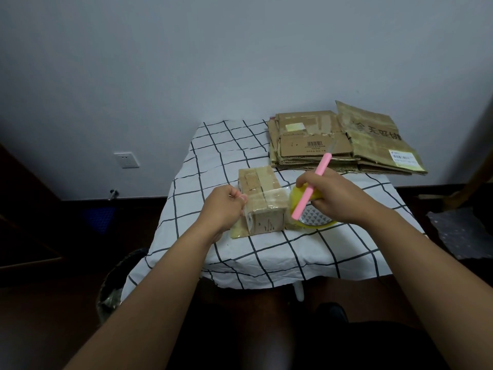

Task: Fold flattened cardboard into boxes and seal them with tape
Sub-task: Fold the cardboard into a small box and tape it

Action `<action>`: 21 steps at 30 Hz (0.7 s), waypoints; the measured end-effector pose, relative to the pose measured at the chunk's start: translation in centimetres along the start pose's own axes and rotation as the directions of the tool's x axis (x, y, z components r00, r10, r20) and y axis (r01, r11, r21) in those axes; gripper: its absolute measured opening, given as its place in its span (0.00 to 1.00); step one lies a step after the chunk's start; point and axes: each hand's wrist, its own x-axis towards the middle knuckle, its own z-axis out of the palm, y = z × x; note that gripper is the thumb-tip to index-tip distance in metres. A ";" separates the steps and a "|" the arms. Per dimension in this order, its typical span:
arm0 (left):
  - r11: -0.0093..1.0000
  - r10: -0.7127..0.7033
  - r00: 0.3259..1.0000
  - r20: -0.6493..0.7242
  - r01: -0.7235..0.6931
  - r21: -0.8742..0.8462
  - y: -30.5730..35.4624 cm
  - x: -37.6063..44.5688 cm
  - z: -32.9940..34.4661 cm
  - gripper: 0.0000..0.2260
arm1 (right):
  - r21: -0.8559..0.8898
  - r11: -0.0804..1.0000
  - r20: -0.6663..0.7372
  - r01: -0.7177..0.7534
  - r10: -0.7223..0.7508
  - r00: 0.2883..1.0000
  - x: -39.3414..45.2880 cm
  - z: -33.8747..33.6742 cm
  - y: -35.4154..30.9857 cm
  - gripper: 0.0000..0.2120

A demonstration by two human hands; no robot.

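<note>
**Taping a small box on a checked tablecloth**

The left hand (225,206) is pinching the end of a clear tape strip (262,196) against the left side of the small cardboard box (262,198), fingers curled. The right hand (337,194) is gripping a pink knife (310,186) and the yellow tape roll (310,212), which is sitting just right of the box. The strip is running across the box top toward the roll. Box and roll are resting on a white tablecloth (266,252) with a dark grid. Flattened cardboard (344,141) is lying stacked at the far right corner. A pale wall (186,62) with a socket (126,159) is standing behind; a bin (114,287) is sitting lower left on the dark floor.
</note>
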 end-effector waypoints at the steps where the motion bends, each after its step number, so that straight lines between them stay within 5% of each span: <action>1: 1.000 -0.001 1.000 0.004 0.001 0.002 0.0 0.0 0.0 0.07 | 0.000 1.000 0.001 0.001 -0.001 1.000 -0.1 0.0 0.0 0.17; 19: 0.995 -0.070 0.997 0.030 0.072 -0.063 -1.3 -0.4 0.5 0.04 | 0.005 0.999 0.076 -0.040 0.039 0.996 -0.7 1.2 0.3 0.18; 21: 0.999 0.015 1.000 0.019 -0.016 0.038 -1.4 -0.6 0.8 0.09 | 0.013 0.999 0.075 -0.033 0.032 0.997 -0.7 1.4 0.4 0.18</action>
